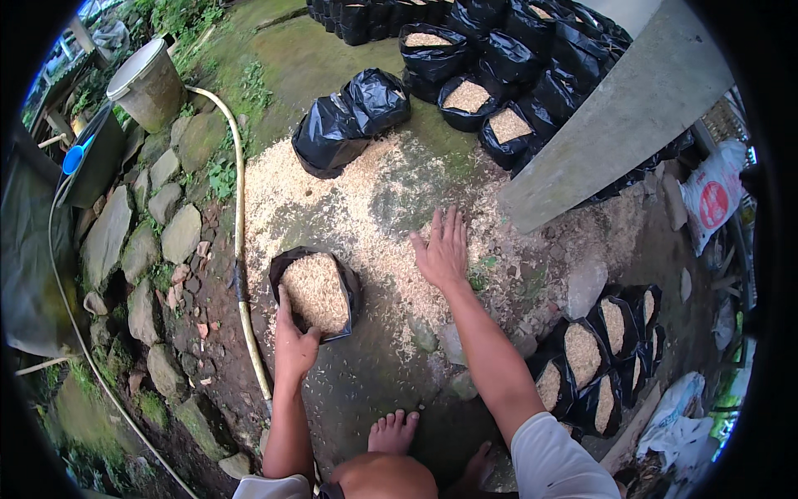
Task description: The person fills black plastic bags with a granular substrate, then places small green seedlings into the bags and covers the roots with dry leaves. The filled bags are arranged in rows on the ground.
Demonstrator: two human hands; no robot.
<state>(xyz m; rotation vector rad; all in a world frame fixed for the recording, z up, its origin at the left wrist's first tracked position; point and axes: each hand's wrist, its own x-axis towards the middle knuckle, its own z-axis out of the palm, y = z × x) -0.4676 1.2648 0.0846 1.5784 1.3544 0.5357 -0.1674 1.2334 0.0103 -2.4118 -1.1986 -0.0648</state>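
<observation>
A black plastic grow bag (349, 288), filled with pale flakes (314, 293) that look like husks or shavings, stands upright on the ground left of centre. My left hand (296, 343) grips its near left rim, the thumb and fingers spread along the edge. Farther right, my right hand (444, 254) is open, palm down with fingers stretched forward, over the loose flakes (374, 195) scattered across the ground. Whether its palm touches them is hard to tell. Beyond the loose flakes sit two black bags (328, 137) side by side, their tops folded or slumped.
Many filled black bags (507, 125) crowd the far right behind a slanting concrete post (615, 125). Another cluster of bags (582, 353) stands near right. On the left run a pale hose (241, 216) and a stone edging (181, 233), with a bucket (150, 87) beyond.
</observation>
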